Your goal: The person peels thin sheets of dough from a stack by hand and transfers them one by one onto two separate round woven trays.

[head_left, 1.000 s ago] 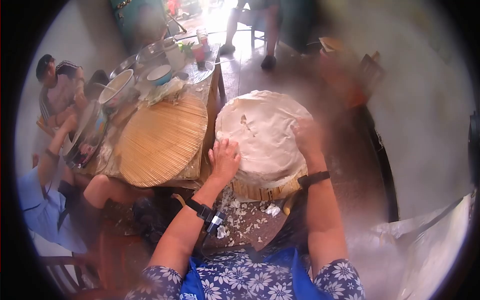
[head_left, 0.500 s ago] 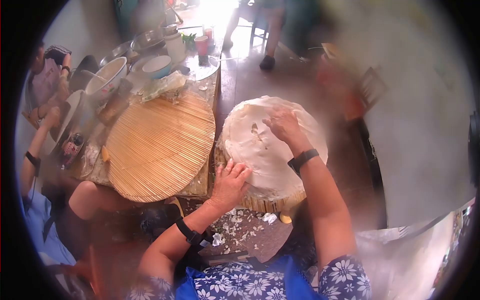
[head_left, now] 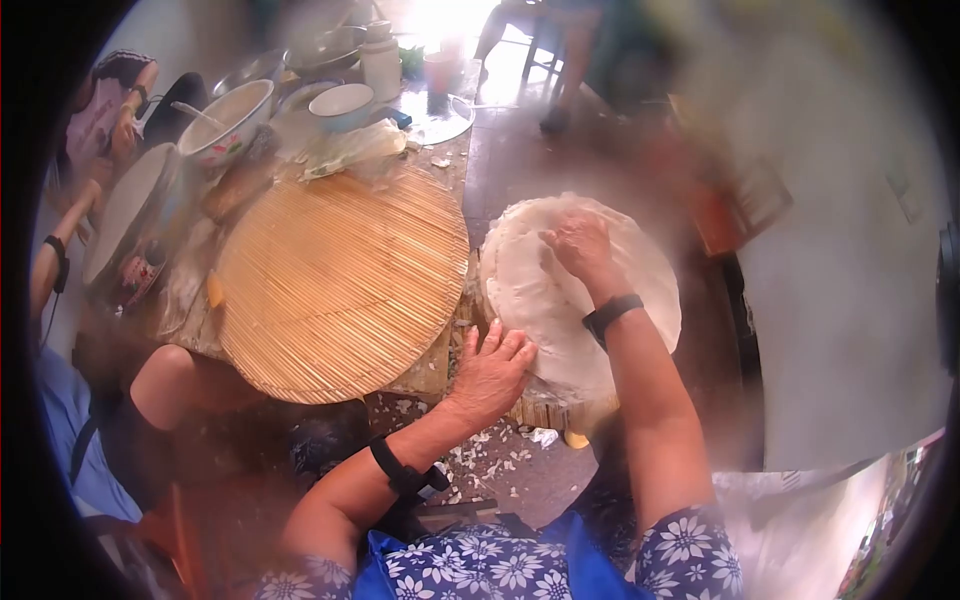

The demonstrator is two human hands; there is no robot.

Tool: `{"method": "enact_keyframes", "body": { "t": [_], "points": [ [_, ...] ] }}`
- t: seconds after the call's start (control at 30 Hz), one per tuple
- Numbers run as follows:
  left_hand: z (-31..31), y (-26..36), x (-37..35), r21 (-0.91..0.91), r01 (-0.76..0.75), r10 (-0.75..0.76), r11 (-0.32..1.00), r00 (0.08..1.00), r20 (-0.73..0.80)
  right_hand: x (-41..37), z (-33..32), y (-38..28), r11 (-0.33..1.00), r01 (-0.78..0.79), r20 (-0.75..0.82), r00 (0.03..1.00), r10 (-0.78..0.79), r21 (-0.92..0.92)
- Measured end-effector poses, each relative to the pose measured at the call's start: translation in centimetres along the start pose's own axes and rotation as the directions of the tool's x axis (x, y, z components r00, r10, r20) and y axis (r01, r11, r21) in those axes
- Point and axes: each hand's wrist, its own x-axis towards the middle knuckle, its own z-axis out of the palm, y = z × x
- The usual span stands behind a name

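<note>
A thick round of white, thin-looking sheets [head_left: 625,335] lies on a straw mat [head_left: 555,412] to the right of the table. My left hand [head_left: 490,378] rests at its near left edge, fingers spread and fingertips touching the rim. On the upper part of the white round is my right hand [head_left: 582,245], its fingers curled down against the surface. What those fingers hold, if anything, is hidden. Creases run across the white surface below the right hand.
A large round reed mat [head_left: 340,290] covers much of the wooden table [head_left: 448,170]. Behind it stand a patterned bowl [head_left: 228,125], a smaller bowl [head_left: 342,104] and a red cup [head_left: 437,72]. White scraps [head_left: 485,465] litter the floor. Another person's arm [head_left: 65,225] is at left.
The view has shifted, so the table and white round sit differently in frame. The torn holes seen earlier beside my right hand no longer show. My right hand's fingers look more tightly curled.
</note>
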Motion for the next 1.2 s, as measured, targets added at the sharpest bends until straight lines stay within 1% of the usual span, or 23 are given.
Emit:
{"method": "enact_keyframes", "body": {
  "t": [0.1, 0.2, 0.3, 0.4, 0.47, 0.53, 0.6, 0.67, 0.7, 0.73, 0.8, 0.83, 0.9, 0.93, 1.0, 1.03, 1.13, 1.2],
  "points": [
    [0.1, -0.1, -0.1, -0.003, 0.003, -0.003, 1.0, 1.0, 0.005, 0.1, 1.3, -0.1, 0.997, 0.007, -0.021, 1.0, -0.008, -0.075],
    [-0.2, -0.1, -0.1, -0.049, 0.019, -0.018, 0.999, 0.999, 0.027, 0.2, 0.8, 0.0, 0.999, -0.02, 0.075, 0.997, 0.018, 0.027],
    [-0.6, -0.4, -0.2, -0.089, 0.052, -0.048, 0.995, 0.998, 0.048, -0.9, 0.0, 1.5, 0.966, -0.036, 0.031, 0.999, 0.029, 0.256],
    [-1.0, -0.4, 0.1, -0.163, 0.074, -0.062, 0.984, 0.995, 0.075, -4.3, -3.1, 2.5, 0.966, -0.033, -0.125, 0.99, 0.066, 0.256],
    [-1.4, -0.7, -0.4, -0.22, 0.106, -0.09, 0.97, 0.993, 0.078, -6.9, -4.1, 3.4, 0.936, -0.09, -0.159, 0.975, 0.152, 0.341],
    [-1.0, -0.6, -0.5, -0.288, 0.138, -0.123, 0.948, 0.99, 0.07, -9.7, -6.1, 4.0, 0.946, -0.13, -0.128, 0.976, 0.175, 0.298],
    [-0.9, -0.3, -0.7, -0.326, 0.158, -0.145, 0.932, 0.987, 0.064, -12.1, -8.6, 3.8, 0.907, -0.257, -0.049, 0.956, 0.289, 0.334],
    [-0.9, -0.3, -0.7, -0.37, 0.161, -0.144, 0.915, 0.987, 0.073, -14.5, -9.2, 5.2, 0.903, -0.286, -0.085, 0.941, 0.328, 0.32],
    [-1.0, -0.3, -0.7, -0.378, 0.159, -0.146, 0.912, 0.987, 0.064, -15.4, -9.3, 5.9, 0.884, -0.331, -0.104, 0.918, 0.383, 0.331],
    [-0.6, 0.0, -0.8, -0.396, 0.164, -0.149, 0.903, 0.986, 0.069, -16.5, -9.2, 6.6, 0.86, -0.374, -0.122, 0.891, 0.437, 0.346],
    [-0.3, -0.4, -1.0, -0.403, 0.181, -0.166, 0.897, 0.984, 0.071, -19.0, -7.6, 8.0, 0.744, -0.452, -0.144, 0.801, 0.582, 0.491],
    [0.1, -0.1, -1.0, -0.427, 0.168, -0.159, 0.889, 0.986, 0.057, -20.5, -6.0, 9.9, 0.731, -0.462, -0.148, 0.787, 0.599, 0.502],
    [0.6, -0.5, -1.4, -0.469, 0.156, -0.159, 0.869, 0.987, 0.034, -20.9, -3.8, 11.4, 0.695, -0.517, -0.096, 0.764, 0.638, 0.501],
    [0.2, -0.7, -1.5, -0.475, 0.167, -0.157, 0.864, 0.986, 0.06, -21.0, -4.1, 11.4, 0.672, -0.566, -0.044, 0.749, 0.661, 0.477],
    [-0.5, -0.5, -1.2, -0.506, 0.174, -0.145, 0.845, 0.985, 0.097, -20.5, -4.3, 11.3, 0.65, -0.528, -0.041, 0.758, 0.65, 0.547],
    [-0.8, -0.4, -1.1, -0.502, 0.202, -0.163, 0.841, 0.979, 0.12, -20.0, -4.6, 11.3, 0.639, -0.512, -0.042, 0.761, 0.647, 0.574],
    [-0.8, -0.5, -0.7, -0.512, 0.217, -0.167, 0.831, 0.976, 0.143, -19.1, -5.3, 10.6, 0.669, -0.543, 0.001, 0.777, 0.63, 0.508],
    [-1.7, -0.3, -0.5, -0.516, 0.241, -0.171, 0.822, 0.969, 0.18, -18.8, -5.3, 10.8, 0.687, -0.532, 0.023, 0.798, 0.602, 0.496]
  ]
}}
